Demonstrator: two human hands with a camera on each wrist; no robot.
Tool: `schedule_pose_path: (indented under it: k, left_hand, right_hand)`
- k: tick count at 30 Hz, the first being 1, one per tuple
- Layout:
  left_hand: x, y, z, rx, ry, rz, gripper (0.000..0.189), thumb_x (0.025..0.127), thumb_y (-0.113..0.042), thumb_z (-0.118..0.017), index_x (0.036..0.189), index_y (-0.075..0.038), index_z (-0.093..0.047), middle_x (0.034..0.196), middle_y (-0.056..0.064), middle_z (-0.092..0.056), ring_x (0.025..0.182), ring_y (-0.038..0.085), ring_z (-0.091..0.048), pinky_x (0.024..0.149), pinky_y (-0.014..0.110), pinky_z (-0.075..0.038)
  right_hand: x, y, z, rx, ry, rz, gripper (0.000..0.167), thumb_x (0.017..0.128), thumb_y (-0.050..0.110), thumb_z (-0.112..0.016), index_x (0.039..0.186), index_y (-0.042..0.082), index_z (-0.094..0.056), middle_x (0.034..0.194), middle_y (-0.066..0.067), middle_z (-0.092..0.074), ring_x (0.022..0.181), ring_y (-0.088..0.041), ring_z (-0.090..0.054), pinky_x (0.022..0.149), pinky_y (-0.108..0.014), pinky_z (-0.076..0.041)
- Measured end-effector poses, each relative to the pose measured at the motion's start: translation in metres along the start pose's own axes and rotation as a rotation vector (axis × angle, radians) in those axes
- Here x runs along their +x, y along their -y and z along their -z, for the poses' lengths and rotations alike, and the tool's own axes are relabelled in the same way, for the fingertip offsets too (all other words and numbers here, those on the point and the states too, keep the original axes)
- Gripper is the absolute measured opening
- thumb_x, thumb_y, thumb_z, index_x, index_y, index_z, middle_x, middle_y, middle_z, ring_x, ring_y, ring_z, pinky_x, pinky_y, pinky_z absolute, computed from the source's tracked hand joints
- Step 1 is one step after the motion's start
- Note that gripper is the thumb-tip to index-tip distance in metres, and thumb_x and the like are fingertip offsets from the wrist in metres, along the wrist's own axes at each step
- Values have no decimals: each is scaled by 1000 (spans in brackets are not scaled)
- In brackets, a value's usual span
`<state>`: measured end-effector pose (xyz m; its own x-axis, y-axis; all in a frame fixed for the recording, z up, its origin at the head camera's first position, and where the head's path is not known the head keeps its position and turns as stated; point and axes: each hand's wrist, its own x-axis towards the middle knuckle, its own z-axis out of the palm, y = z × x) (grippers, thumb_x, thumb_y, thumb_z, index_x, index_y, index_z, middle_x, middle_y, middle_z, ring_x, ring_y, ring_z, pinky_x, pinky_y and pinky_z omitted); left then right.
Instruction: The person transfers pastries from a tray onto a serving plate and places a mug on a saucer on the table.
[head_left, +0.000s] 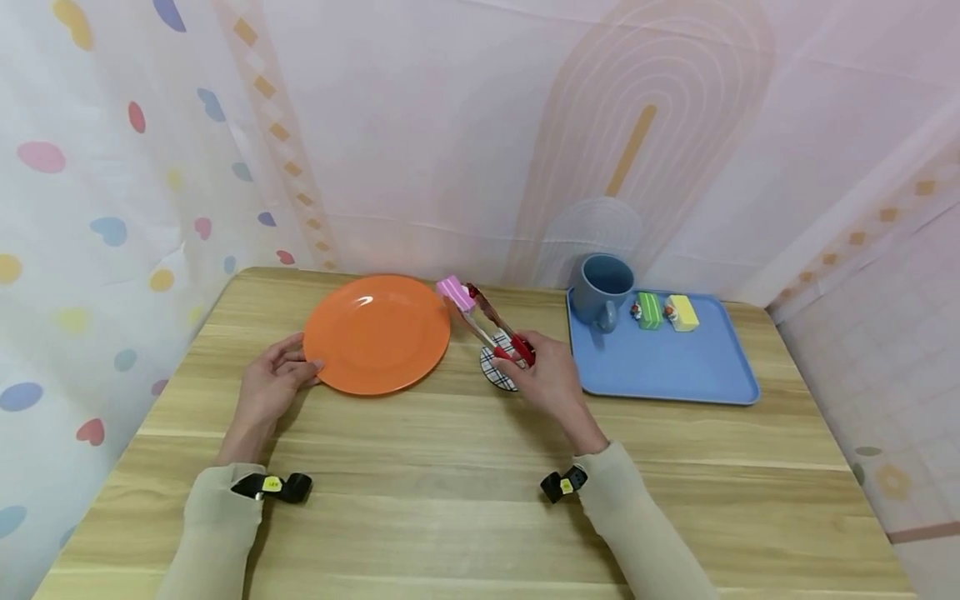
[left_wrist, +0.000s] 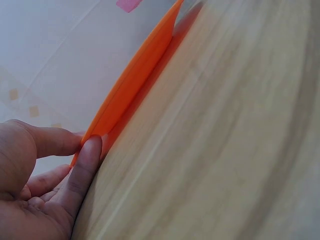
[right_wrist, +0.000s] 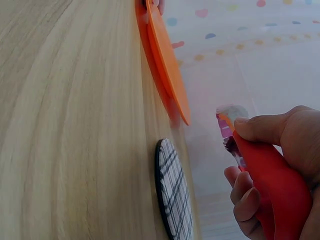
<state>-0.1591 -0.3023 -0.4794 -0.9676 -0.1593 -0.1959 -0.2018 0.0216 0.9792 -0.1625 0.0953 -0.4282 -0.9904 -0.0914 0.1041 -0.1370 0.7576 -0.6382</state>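
Note:
My left hand [head_left: 272, 382] pinches the near left rim of an orange plate [head_left: 378, 333], thumb on one side and fingers on the other in the left wrist view. My right hand [head_left: 551, 375] grips red-handled tongs [right_wrist: 272, 185]. Between the tong tips is a small pink toy cake slice [head_left: 456, 293], held up just beyond the plate's right edge. Below the tongs lies a round plaid coaster [right_wrist: 172, 190], partly hidden by the right hand in the head view.
A blue tray [head_left: 667, 367] sits at the right. It carries a grey-blue mug [head_left: 602, 287], a green cake slice [head_left: 650, 311] and a yellow cake slice [head_left: 684, 313]. A patterned cloth [head_left: 420, 142] hangs along the back of the wooden table [head_left: 420, 492].

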Motion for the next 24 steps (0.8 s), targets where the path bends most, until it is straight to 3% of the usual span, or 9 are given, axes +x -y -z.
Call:
schedule_pose_path:
  k: [10, 24]
  left_hand:
    - [-1, -1, -1, -14, -3, -8, 75, 93, 2, -71, 158, 1, -33, 98, -10, -67, 80, -1, -69, 70, 15, -63]
    - [-1, -1, 0, -17, -3, 13, 75, 94, 1, -70, 159, 1, -32, 99, -10, -68, 80, -1, -69, 71, 15, -63]
  right_hand:
    - [7, 5, -12, -30, 15, 22, 46, 89, 40, -80, 122, 10, -71, 88, -5, -70, 74, -20, -58, 55, -26, -42]
    - [13, 16, -23, -47, 66, 15, 43, 90, 36, -79, 123, 9, -71, 90, -7, -67, 79, -21, -56, 61, -26, -44]
